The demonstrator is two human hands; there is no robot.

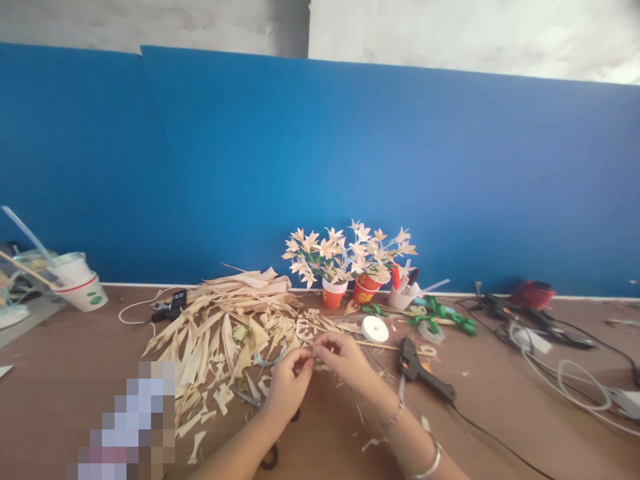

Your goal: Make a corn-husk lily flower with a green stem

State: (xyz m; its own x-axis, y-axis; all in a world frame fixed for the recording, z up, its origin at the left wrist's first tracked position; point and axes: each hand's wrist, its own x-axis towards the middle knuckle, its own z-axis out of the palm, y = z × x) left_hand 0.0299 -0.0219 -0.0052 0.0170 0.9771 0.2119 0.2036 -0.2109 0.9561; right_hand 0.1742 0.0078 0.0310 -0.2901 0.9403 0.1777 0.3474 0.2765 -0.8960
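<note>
My left hand (289,385) and my right hand (345,360) meet over the middle of the table, fingertips pinched together. Whatever sits between the fingers is too small to make out. Partly covered by my left forearm lies a pair of scissors (249,399), its dark handles towards me. Pale dried husks (240,310) are heaped just beyond and left of my hands, with cut scraps (223,398) scattered around. A black glue gun (425,375) rests to the right of my right forearm. Beyond my right hand is a white spool (375,329).
Pale husk-like flowers (327,248) stand in paper cups (334,293) near the blue partition (350,153). Right of them are a cup of tools (403,295) and green tape-like pieces (435,313). White cables (565,380) run along the right; a paper cup (87,293) stands far left.
</note>
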